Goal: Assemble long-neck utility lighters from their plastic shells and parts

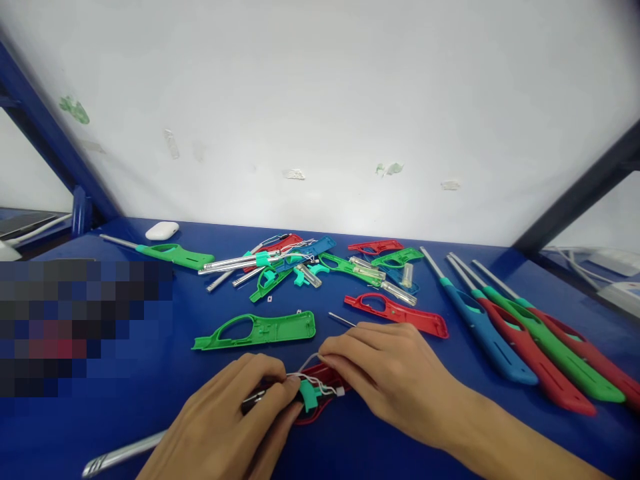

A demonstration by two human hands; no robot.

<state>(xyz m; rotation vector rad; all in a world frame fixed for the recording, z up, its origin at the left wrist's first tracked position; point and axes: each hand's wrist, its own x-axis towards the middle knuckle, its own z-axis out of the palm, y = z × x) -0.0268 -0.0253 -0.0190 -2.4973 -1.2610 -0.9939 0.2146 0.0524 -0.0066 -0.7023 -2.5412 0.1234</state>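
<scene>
My left hand (235,413) is closed around the inner end of a long-nosed lighter's metal tube (123,455), whose bare end sticks out at lower left. Just right of its fingertips sit a teal trigger (310,396) and a small white connector (341,391) on thin wires. These lie over a red lighter half-shell (314,420), mostly covered by the hands. My right hand (400,373) pinches a looped white wire (309,361) between thumb and fingers, above the red shell. A thin metal rod (341,319) pokes out beyond the right knuckles; its other end is hidden.
A green half-shell (265,331) and a red half-shell (400,313) lie beyond the hands. Behind them are piled tubes (240,261), triggers and clear fuel tanks (399,293). Several whole lighters (530,343) lie at right. A white earphone case (163,231) is back left, near a blurred-out area.
</scene>
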